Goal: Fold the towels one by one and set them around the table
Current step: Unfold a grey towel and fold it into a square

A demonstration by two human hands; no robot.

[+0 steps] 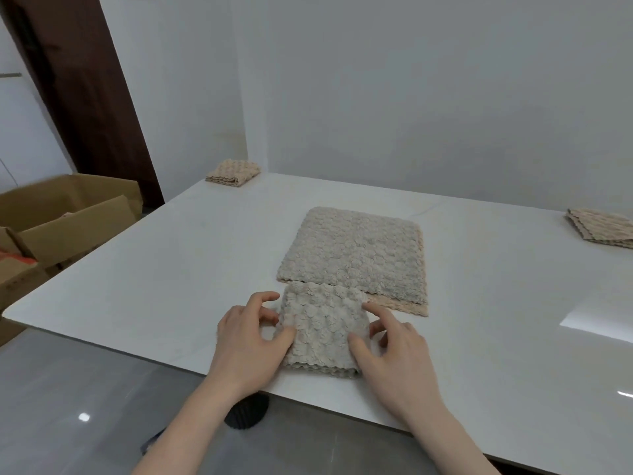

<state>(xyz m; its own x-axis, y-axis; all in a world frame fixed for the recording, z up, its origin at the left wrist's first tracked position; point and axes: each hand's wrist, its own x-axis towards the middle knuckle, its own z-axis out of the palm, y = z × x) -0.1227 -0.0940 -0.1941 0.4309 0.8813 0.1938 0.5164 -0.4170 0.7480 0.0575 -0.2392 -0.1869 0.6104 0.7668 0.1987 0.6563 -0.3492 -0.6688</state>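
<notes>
A small folded beige towel (322, 329) lies near the front edge of the white table (154, 269). My left hand (251, 341) holds its left side, thumb on top and fingers curled at the edge. At the towel's right side my right hand (390, 351) has its thumb on the cloth and its index finger touching the top right corner. Just behind it a stack of unfolded beige towels (356, 255) lies flat. One folded towel (233, 172) sits at the far left corner, another (603, 226) at the right edge.
Open cardboard boxes (61, 221) stand on the floor left of the table. A white wall runs behind the table, and a dark door frame (85, 90) rises at the left. A black table base (246, 411) shows under the front edge.
</notes>
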